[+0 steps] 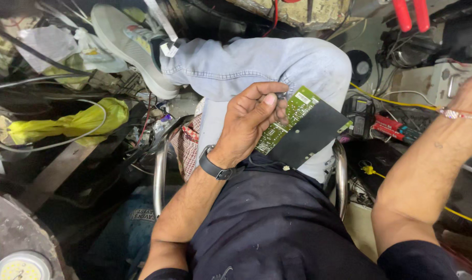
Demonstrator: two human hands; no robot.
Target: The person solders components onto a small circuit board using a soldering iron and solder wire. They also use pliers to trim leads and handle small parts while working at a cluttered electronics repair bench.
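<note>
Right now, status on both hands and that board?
Left hand pinching a small dark part above the green circuit board. Board rests on the lap. Right hand out of frame; only the forearm shows. Nothing blocking.

yellow bag [75, 124] | white sandal [127, 49] | red-handled pliers [411, 14] | chair frame [160, 176]

the place is a crowded workshop corner, dim at the left, with tangled black and white cables [49, 83] on the floor around a chrome-framed chair [160, 176]. a crumpled yellow plastic bag [75, 123] and pale rags [54, 44] lie at the left, and a round led lamp plate [21, 267] sits in the bottom corner. at the right, a yellow wire [402, 102] crosses the cluttered bench below red-handled pliers [411, 14].
</note>
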